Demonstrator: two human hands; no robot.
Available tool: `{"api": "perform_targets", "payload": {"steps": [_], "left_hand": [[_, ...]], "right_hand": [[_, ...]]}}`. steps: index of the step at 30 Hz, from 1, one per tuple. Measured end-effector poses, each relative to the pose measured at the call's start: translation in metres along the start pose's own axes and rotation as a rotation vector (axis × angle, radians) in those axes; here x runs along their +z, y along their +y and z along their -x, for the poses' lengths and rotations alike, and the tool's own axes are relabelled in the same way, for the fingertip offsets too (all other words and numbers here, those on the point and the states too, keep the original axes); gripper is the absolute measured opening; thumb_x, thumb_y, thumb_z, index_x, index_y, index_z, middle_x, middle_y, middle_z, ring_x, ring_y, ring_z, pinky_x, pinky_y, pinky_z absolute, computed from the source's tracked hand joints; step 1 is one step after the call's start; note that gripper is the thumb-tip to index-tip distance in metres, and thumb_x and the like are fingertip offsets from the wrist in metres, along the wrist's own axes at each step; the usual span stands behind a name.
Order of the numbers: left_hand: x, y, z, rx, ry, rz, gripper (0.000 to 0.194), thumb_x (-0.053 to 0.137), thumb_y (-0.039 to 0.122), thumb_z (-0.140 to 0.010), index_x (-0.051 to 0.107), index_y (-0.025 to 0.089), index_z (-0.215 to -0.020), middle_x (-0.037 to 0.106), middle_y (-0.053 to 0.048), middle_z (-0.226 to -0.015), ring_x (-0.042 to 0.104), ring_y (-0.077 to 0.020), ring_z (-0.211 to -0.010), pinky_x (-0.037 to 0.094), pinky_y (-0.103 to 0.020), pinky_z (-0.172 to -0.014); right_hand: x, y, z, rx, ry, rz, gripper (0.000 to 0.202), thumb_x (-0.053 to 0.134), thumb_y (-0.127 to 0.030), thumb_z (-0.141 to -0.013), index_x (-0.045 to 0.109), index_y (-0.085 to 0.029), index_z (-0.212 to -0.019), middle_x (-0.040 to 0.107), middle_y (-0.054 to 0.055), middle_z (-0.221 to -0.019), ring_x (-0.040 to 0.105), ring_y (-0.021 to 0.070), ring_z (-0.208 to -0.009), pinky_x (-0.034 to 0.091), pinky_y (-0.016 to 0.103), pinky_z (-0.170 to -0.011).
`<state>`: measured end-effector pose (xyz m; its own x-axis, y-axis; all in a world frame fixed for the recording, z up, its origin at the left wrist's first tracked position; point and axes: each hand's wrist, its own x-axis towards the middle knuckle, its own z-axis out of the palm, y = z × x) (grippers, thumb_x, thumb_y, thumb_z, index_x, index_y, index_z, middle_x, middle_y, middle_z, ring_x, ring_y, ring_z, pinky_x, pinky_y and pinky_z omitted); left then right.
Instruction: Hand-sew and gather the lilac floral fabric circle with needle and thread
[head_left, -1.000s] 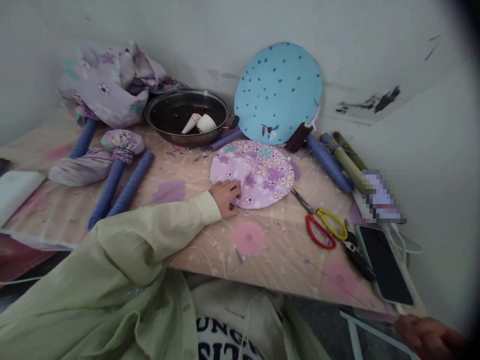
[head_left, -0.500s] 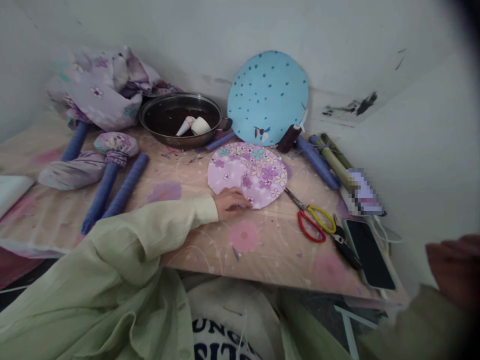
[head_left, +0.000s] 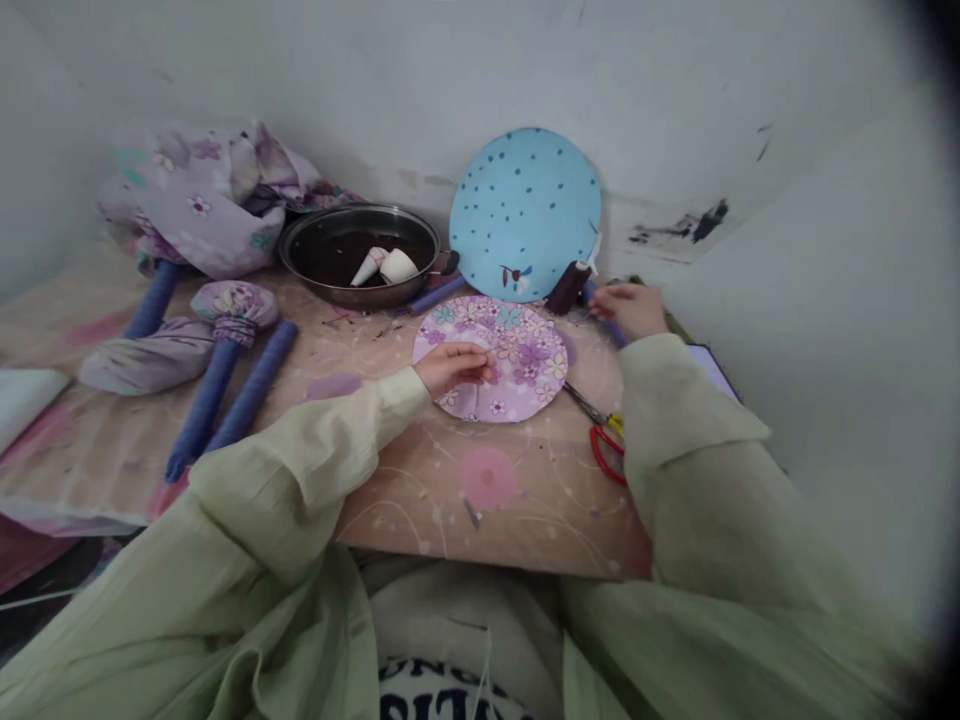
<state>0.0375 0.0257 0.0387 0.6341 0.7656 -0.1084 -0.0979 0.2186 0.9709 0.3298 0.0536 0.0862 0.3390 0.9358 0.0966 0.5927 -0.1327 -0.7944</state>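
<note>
A round disc covered in purple floral fabric [head_left: 517,345] lies on the table in front of me. Over its left side is my left hand [head_left: 459,367], fingertips pinched together; anything between them is too small to make out. My right hand [head_left: 628,309] is to the right of the disc, just beyond a dark thread spool [head_left: 568,288]. Its thumb and fingers are also drawn together, on something I cannot make out. Behind the disc, a larger light-blue dotted round board [head_left: 525,210] leans against the wall. Scissors [head_left: 609,440] with red and yellow handles are partly hidden by my right sleeve.
A metal pan [head_left: 360,255] at the back holds two white cones. Purple-wrapped sticks [head_left: 255,385], one topped by gathered floral cloth [head_left: 234,305], lie at left beside a bundle of floral fabric [head_left: 199,215]. Small scraps [head_left: 471,512] dot the table near its front edge.
My right hand has come in from the far right edge to beside the spool. My left hand, earlier resting flatter on the disc's near edge, is now raised slightly and pinched.
</note>
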Motion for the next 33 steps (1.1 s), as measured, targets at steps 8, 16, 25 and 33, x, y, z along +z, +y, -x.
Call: {"api": "perform_targets", "payload": {"steps": [8, 16, 25, 33], "left_hand": [[0.003, 0.002, -0.01, -0.097, 0.028, 0.197, 0.011, 0.064, 0.021, -0.079, 0.061, 0.011, -0.079, 0.068, -0.004, -0.067, 0.066, -0.0133, -0.066, 0.053, -0.032, -0.074], [0.005, -0.014, -0.025, -0.028, 0.046, 0.3, 0.01, 0.065, 0.017, -0.077, 0.062, 0.009, -0.074, 0.072, -0.01, -0.082, 0.067, -0.0156, -0.064, 0.052, -0.029, -0.065], [0.001, -0.011, -0.008, 0.129, 0.054, 0.393, 0.014, 0.066, 0.024, -0.076, 0.057, 0.012, -0.074, 0.072, -0.008, -0.083, 0.069, -0.0167, -0.072, 0.052, -0.03, -0.072], [0.0, -0.002, 0.015, 0.189, -0.005, 0.387, 0.025, 0.07, 0.033, -0.072, 0.054, 0.014, -0.074, 0.071, -0.006, -0.079, 0.067, -0.0169, -0.067, 0.052, -0.031, -0.067]], "right_hand": [[0.014, 0.035, 0.0, 0.172, -0.166, 0.393, 0.025, 0.057, -0.031, -0.088, 0.059, -0.013, -0.104, 0.063, 0.006, -0.098, 0.062, 0.0152, -0.08, 0.052, 0.033, -0.071], [-0.04, 0.059, 0.099, 0.076, -0.305, 0.717, 0.027, 0.061, -0.04, -0.077, 0.067, -0.014, -0.074, 0.067, 0.012, -0.072, 0.062, 0.0248, -0.069, 0.041, 0.032, -0.061], [-0.036, 0.087, 0.169, 0.075, -0.308, 0.725, 0.026, 0.06, -0.037, -0.073, 0.06, -0.014, -0.085, 0.064, 0.015, -0.085, 0.06, 0.0267, -0.079, 0.041, 0.032, -0.066], [-0.064, 0.062, 0.182, 0.168, -0.346, 0.448, 0.034, 0.052, -0.052, -0.073, 0.052, -0.018, -0.074, 0.058, 0.007, -0.066, 0.055, 0.0202, -0.058, 0.04, 0.032, -0.055]]}}
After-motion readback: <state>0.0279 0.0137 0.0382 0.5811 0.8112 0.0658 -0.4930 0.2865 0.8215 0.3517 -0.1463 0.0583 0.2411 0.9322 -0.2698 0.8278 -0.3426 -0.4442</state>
